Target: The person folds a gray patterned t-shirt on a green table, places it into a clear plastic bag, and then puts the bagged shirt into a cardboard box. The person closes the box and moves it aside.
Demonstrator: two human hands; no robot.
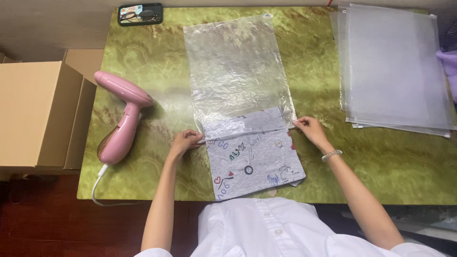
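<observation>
Now | grey printed garment | folded, half inside clear bag

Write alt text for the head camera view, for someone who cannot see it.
Seen from above, a person's left hand and right hand grip the mouth of a clear plastic bag partly covering a folded grey printed garment on a green marbled table. A pink handheld steamer lies left, a stack of clear bags right.

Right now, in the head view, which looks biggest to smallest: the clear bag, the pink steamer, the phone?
1. Clear bag, biggest by far.
2. Pink steamer.
3. Phone, smallest, though it lies farthest from the camera.
</observation>
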